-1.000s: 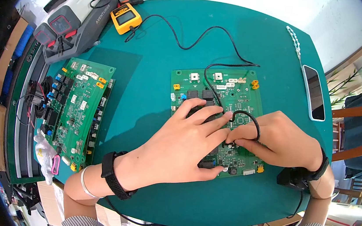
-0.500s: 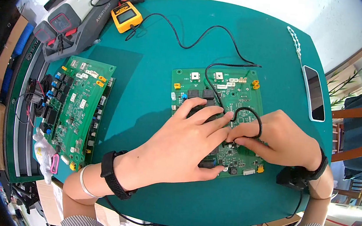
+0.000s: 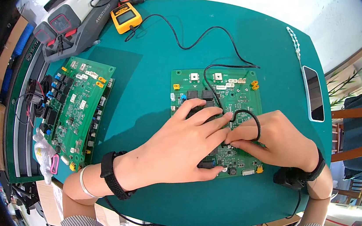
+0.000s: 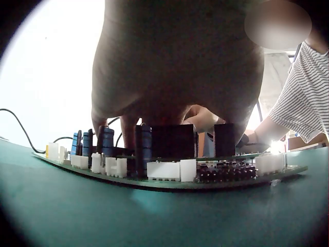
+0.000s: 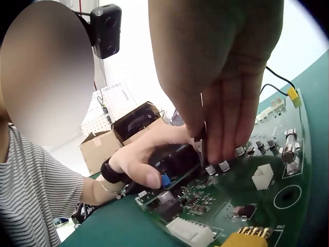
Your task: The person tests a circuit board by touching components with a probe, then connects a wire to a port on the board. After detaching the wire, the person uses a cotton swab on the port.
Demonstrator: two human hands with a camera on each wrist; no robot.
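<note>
We're pressing our flat left hand (image 3: pixel 182 144) over the circuit board (image 3: pixel 236 92), hiding its middle. Our right hand (image 3: pixel 275 138) is pinching the black probe (image 5: pixel 201 138); its tip is hidden between our fingertips (image 5: pixel 221 149).

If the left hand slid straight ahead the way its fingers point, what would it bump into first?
Probably the right hand: the left hand lies on the circuit board, fingertips almost meeting the right fingers, though depth is unclear.

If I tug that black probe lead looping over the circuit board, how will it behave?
The black probe lead is probably floppy: it lies in loose curves across the table and loops by the right hand. It looks thin and light, so a tug would likely drag the yellow multimeter rather than lift the circuit board.
</note>
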